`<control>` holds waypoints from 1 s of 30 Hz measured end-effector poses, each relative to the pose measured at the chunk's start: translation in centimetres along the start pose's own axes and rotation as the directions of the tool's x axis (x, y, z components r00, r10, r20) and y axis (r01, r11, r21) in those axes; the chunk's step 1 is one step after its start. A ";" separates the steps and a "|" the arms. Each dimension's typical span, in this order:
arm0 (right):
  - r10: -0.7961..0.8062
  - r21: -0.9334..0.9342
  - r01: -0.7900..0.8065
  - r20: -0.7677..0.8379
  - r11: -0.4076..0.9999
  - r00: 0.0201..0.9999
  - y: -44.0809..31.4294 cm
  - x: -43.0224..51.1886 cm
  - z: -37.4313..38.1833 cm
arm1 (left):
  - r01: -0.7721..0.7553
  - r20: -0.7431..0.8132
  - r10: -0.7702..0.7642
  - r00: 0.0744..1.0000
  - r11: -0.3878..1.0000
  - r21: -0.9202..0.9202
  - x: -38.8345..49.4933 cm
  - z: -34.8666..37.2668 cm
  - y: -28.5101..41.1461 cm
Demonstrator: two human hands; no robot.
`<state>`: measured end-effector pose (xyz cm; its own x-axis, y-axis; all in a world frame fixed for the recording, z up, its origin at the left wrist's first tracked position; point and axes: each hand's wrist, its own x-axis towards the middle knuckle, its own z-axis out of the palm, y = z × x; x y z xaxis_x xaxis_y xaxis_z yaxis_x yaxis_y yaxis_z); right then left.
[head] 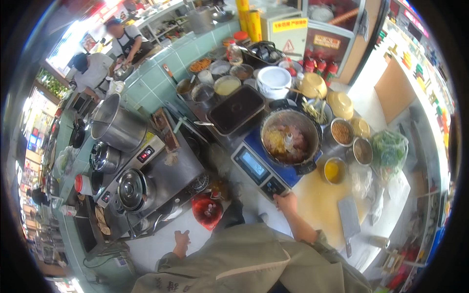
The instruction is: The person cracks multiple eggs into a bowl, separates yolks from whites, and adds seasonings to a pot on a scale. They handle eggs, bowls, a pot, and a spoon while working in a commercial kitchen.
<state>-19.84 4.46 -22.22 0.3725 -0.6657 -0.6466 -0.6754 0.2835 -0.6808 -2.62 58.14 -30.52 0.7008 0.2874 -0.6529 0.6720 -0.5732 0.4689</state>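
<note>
My right hand [286,203] is at the front corner of a digital scale [252,167], beside its keypad, with curled fingers; whether it grips the edge or only touches it I cannot tell. On the scale's blue platform stands a dark-rimmed metal bowl [316,132], with a central spindle inside like a food processor's. Raw pink meat [293,132] and a yellowish minced ingredient [274,141] lie in it around the spindle. My left hand [182,241] hangs low over the floor with nothing in it, near a red plastic bag [207,210] in a bin.
A cleaver [349,219] lies on the yellow-stained board right of my hand. Metal cups, including one of yellow liquid [332,171], stand beyond it. Steel pots [117,122] occupy the induction counter at left. A black lidded tray [236,110] sits behind the scale. Two people work past the tiled wall.
</note>
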 end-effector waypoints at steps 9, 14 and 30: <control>-0.005 0.011 0.005 -0.021 1.000 1.000 0.3 0.3 0.3 | -0.167 0.054 0.166 0.985 0.986 0.026 2.2 4.6 6.5; -0.011 0.046 0.013 -0.033 0.999 0.999 0.3 0.1 0.6 | -0.529 -0.009 0.536 0.844 0.835 0.154 7.5 6.9 11.3; -0.020 -0.167 -0.017 -0.217 0.986 0.976 0.8 0.5 1.7 | -0.742 0.012 0.789 0.614 0.582 -0.333 6.7 10.2 50.4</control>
<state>-19.09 5.53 -23.63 0.2391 -0.8051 -0.5428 -0.7785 0.1751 -0.6027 33.51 23.31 -17.35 0.9578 -0.2849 -0.0378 -0.0491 -0.2917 0.9552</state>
